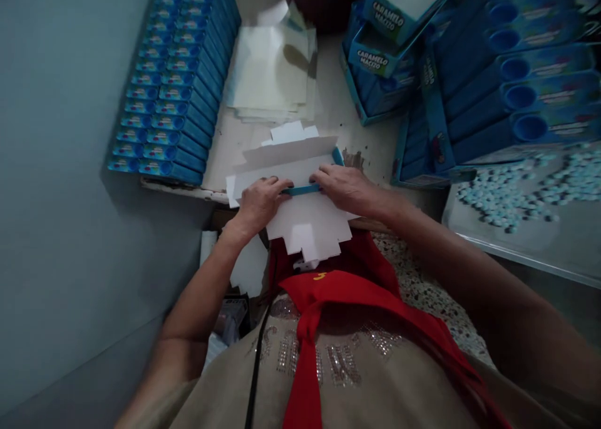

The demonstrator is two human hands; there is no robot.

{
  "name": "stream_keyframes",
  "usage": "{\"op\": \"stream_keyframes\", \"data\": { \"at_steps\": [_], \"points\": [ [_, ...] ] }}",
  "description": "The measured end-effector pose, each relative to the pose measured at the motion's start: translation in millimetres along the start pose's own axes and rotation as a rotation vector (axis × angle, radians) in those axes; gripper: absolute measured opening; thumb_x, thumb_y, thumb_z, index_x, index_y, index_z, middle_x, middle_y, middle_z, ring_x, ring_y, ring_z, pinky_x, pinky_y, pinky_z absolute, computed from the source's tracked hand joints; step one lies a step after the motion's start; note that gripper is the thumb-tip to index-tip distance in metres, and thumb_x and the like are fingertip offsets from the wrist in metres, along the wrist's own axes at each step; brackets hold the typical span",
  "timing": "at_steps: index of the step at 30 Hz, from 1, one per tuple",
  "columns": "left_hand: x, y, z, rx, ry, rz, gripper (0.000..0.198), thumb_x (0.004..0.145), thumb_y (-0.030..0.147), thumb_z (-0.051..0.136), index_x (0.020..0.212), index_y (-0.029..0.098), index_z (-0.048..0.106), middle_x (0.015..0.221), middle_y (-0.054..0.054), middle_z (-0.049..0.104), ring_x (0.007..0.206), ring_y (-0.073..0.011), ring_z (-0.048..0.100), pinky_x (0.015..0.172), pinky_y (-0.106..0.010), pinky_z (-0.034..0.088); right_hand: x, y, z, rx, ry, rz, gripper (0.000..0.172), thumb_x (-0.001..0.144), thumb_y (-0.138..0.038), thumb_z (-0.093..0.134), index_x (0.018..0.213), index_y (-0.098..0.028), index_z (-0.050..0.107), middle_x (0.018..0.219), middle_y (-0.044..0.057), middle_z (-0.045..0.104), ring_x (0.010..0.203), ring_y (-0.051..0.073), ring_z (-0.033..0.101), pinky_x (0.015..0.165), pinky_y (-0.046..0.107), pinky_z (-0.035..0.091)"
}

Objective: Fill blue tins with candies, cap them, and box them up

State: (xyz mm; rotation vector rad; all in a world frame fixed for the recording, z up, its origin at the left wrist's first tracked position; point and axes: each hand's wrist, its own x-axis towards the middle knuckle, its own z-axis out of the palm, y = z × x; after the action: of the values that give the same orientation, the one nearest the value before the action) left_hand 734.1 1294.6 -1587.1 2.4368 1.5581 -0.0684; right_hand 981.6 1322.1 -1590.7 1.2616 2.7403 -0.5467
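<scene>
A die-cut cardboard piece, white inside with blue showing on folded edges, lies at the table's front edge, partly folded up. My left hand pinches the left part of its near blue edge. On the right part of that edge, my right hand grips with thumb and fingers. More white flat card with notched edges hangs below the hands over the table's edge, above the red apron.
Stacked blue boxes stand at the left. Pale sheets lie behind the cardboard, near a metal bowl. Blue display boxes fill the right, beside a tray of small wrapped pieces.
</scene>
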Motion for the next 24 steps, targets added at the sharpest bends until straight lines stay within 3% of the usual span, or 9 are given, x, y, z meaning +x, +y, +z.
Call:
{"op": "stream_keyframes", "data": {
  "at_steps": [4,7,10,12,14,17,19,21,24],
  "points": [
    [10,13,-15.3,0.129,-0.046,0.173,0.027,0.102,0.005,0.061,0.111,0.024,0.079,0.111,-0.013,0.079,0.105,-0.0306,0.072,0.083,-0.040,0.051,-13,-10,4,-0.026,-0.014,0.018,0.023,0.104,-0.006,0.058,0.111,-0.022,0.073,0.114,0.014,0.078,0.090,0.024,0.066,0.071,0.036,0.037],
    [29,11,-29.7,0.081,-0.104,0.319,0.027,0.095,0.000,0.063,0.096,0.024,0.077,0.101,-0.010,0.078,0.098,-0.0284,0.072,0.086,-0.039,0.052,-26,-21,-15,0.158,-0.051,-0.090,0.022,0.101,-0.011,0.069,0.121,-0.020,0.075,0.116,0.012,0.081,0.095,0.024,0.072,0.075,0.033,0.048],
    [53,-6,-41.3,-0.002,-0.194,0.476,0.027,0.092,0.004,0.068,0.075,0.025,0.068,0.087,-0.007,0.075,0.099,-0.0266,0.072,0.096,-0.038,0.054,-38,-12,-42,0.321,0.080,-0.252,0.040,0.105,-0.008,0.057,0.137,-0.023,0.076,0.132,0.009,0.081,0.114,0.024,0.076,0.096,0.036,0.057],
    [72,-21,-46.1,-0.025,-0.263,0.544,0.029,0.093,0.009,0.067,0.070,0.025,0.064,0.089,-0.008,0.076,0.108,-0.0264,0.072,0.106,-0.039,0.053,-39,3,-51,0.260,0.228,-0.258,0.057,0.101,0.000,0.046,0.142,-0.026,0.076,0.148,0.008,0.075,0.138,0.027,0.068,0.115,0.046,0.052],
    [90,-33,-50.7,-0.055,-0.332,0.589,0.029,0.096,0.012,0.064,0.070,0.026,0.063,0.097,-0.008,0.078,0.120,-0.0254,0.071,0.114,-0.039,0.051,-32,17,-49,0.164,0.253,-0.237,0.052,0.102,-0.003,0.048,0.134,-0.028,0.080,0.147,0.007,0.075,0.147,0.030,0.060,0.126,0.055,0.042],
    [103,-39,-62.2,-0.124,-0.326,0.576,0.025,0.098,0.015,0.063,0.077,0.027,0.068,0.110,-0.007,0.078,0.135,-0.0238,0.067,0.123,-0.041,0.047,-18,20,-28,0.117,0.162,-0.202,0.034,0.113,-0.020,0.049,0.115,-0.027,0.082,0.121,0.010,0.080,0.122,0.029,0.066,0.120,0.051,0.044],
    [90,-35,-71.0,-0.126,-0.218,0.472,0.018,0.099,0.016,0.065,0.089,0.027,0.074,0.118,-0.006,0.078,0.138,-0.0247,0.066,0.124,-0.043,0.048,-15,10,-12,0.122,0.187,-0.166,0.041,0.117,-0.024,0.039,0.119,-0.025,0.081,0.118,0.013,0.079,0.112,0.028,0.065,0.109,0.045,0.046],
    [56,-25,-73.0,-0.061,-0.066,0.313,0.018,0.101,0.015,0.065,0.106,0.027,0.078,0.124,-0.007,0.078,0.133,-0.0268,0.068,0.117,-0.044,0.052,-17,-3,-2,0.126,0.240,-0.121,0.047,0.117,-0.020,0.034,0.127,-0.022,0.079,0.124,0.016,0.077,0.115,0.029,0.063,0.102,0.042,0.046],
    [-8,-3,-51.1,0.050,0.131,0.104,0.016,0.109,0.023,0.063,0.118,0.023,0.077,0.120,-0.012,0.079,0.119,-0.0294,0.071,0.101,-0.041,0.056,-20,-18,4,0.118,0.247,-0.060,0.047,0.114,-0.015,0.035,0.128,-0.020,0.079,0.122,0.018,0.076,0.117,0.031,0.062,0.099,0.042,0.044]
  ]
}}
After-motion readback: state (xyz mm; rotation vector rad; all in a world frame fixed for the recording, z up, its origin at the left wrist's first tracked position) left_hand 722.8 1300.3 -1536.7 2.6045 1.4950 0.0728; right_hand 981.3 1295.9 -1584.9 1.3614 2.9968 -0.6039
